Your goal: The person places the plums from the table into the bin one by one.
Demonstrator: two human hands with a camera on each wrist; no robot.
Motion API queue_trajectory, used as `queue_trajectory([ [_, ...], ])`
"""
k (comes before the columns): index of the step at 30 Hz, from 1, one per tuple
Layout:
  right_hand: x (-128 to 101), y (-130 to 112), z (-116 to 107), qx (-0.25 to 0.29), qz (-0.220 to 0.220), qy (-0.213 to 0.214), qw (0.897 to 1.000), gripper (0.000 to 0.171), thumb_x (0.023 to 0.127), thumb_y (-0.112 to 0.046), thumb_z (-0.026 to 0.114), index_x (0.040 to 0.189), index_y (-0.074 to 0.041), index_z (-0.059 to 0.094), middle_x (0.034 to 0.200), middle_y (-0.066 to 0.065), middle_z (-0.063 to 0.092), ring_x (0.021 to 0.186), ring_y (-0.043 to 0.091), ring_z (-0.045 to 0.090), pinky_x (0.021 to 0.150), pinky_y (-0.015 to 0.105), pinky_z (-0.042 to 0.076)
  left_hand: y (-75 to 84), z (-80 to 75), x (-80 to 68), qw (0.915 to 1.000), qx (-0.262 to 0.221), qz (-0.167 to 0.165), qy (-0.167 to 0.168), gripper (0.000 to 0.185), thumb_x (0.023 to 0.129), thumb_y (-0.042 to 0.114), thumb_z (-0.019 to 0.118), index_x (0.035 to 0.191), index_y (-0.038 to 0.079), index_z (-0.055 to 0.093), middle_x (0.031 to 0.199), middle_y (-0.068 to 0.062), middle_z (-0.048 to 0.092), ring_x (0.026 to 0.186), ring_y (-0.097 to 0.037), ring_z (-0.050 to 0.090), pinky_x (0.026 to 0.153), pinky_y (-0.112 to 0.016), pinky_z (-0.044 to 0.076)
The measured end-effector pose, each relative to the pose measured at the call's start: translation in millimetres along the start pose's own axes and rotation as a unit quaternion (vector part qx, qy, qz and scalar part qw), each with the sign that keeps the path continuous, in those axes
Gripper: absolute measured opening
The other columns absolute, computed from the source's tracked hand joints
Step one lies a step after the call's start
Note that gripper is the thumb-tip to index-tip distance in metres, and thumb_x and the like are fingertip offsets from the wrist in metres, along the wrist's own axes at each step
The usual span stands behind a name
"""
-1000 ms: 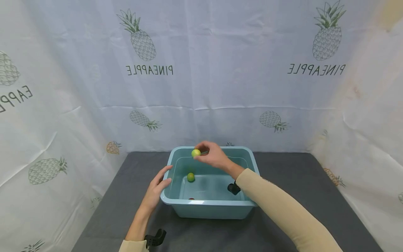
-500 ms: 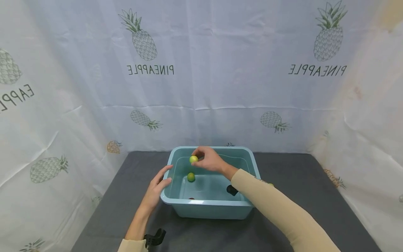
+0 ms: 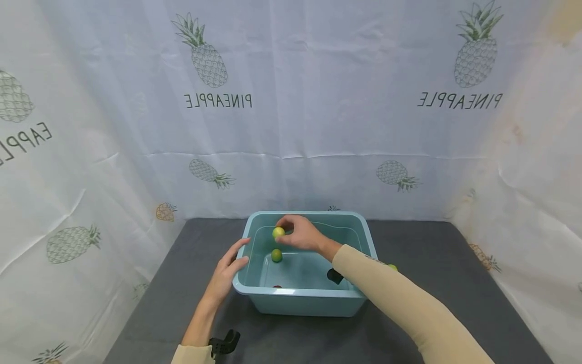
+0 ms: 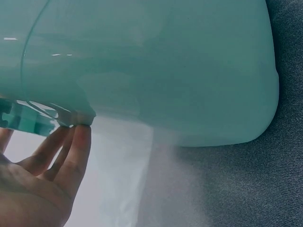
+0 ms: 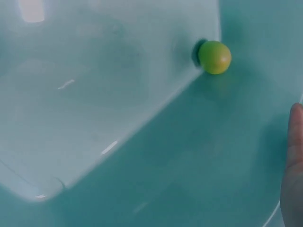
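Right hand (image 3: 303, 235) lowered, pinching lime (image 3: 278, 232); left hand (image 3: 226, 274) spread on tub (image 3: 300, 296); dark tabletop (image 3: 432, 273).

Both arms wear long beige sleeves of smooth, plain fabric. The right sleeve (image 3: 400, 308) covers the arm to the wrist. The left sleeve (image 3: 193, 355) ends short of the wrist, leaving the forearm bare. A black camera mount (image 3: 224, 344) sits at the left cuff. Both hands are bare: no gloves, rings or markings visible.

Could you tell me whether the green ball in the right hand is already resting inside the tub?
Not resting: the right hand holds the green ball above the tub's floor.
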State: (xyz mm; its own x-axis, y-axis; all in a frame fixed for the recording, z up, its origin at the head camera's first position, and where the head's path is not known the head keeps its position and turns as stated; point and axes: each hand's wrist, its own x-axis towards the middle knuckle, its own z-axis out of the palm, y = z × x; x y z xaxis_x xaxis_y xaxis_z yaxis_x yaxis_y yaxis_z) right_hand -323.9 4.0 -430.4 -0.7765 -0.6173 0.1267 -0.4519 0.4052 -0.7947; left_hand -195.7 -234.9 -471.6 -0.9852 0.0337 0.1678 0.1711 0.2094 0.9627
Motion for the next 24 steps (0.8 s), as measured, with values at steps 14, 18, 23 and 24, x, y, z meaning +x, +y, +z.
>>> queue_trajectory([
  [14, -2.4, -8.6, -5.3, 0.008, -0.012, 0.004, 1.000, 0.044, 0.097, -0.024, 0.072, 0.132, -0.001, 0.062, 0.128, 0.016, 0.063, 0.117, 0.028, 0.061, 0.096, 0.042, 0.049, 0.7, 1.8, -0.1, 1.0000, -0.006, -0.002, -0.002, 0.047, 0.106, 0.021, 0.051, 0.152, 0.017, 0.046, 0.165, -0.015, 0.026, 0.151, -0.037, 0.023, 0.111, -0.063, 0.027],
  [18, -4.2, -19.2, -9.2, 0.005, -0.017, 0.010, 1.000, 0.041, 0.098, -0.023, 0.070, 0.131, -0.001, 0.062, 0.129, 0.018, 0.063, 0.116, 0.027, 0.061, 0.096, 0.043, 0.049, 1.8, 1.6, -0.9, 1.0000, -0.006, -0.005, -0.003, 0.047, 0.106, 0.022, 0.051, 0.152, 0.018, 0.046, 0.165, -0.014, 0.026, 0.151, -0.037, 0.023, 0.112, -0.064, 0.026],
  [23, -5.4, -34.4, -19.5, 0.008, -0.014, 0.019, 1.000, 0.037, 0.099, -0.020, 0.068, 0.130, -0.001, 0.063, 0.126, 0.017, 0.064, 0.114, 0.024, 0.061, 0.096, 0.040, 0.049, 2.2, 1.1, -1.8, 1.0000, -0.003, -0.003, 0.001, 0.047, 0.106, 0.022, 0.052, 0.152, 0.018, 0.047, 0.165, -0.014, 0.025, 0.152, -0.037, 0.020, 0.113, -0.064, 0.024],
  [24, -5.6, -37.0, -22.2, 0.011, -0.014, 0.021, 1.000, 0.035, 0.099, -0.019, 0.068, 0.129, -0.001, 0.063, 0.126, 0.017, 0.064, 0.113, 0.024, 0.062, 0.096, 0.040, 0.049, 2.1, 1.0, -1.8, 1.0000, -0.003, -0.002, 0.002, 0.047, 0.106, 0.022, 0.052, 0.152, 0.018, 0.047, 0.165, -0.014, 0.025, 0.152, -0.037, 0.020, 0.113, -0.064, 0.024],
])
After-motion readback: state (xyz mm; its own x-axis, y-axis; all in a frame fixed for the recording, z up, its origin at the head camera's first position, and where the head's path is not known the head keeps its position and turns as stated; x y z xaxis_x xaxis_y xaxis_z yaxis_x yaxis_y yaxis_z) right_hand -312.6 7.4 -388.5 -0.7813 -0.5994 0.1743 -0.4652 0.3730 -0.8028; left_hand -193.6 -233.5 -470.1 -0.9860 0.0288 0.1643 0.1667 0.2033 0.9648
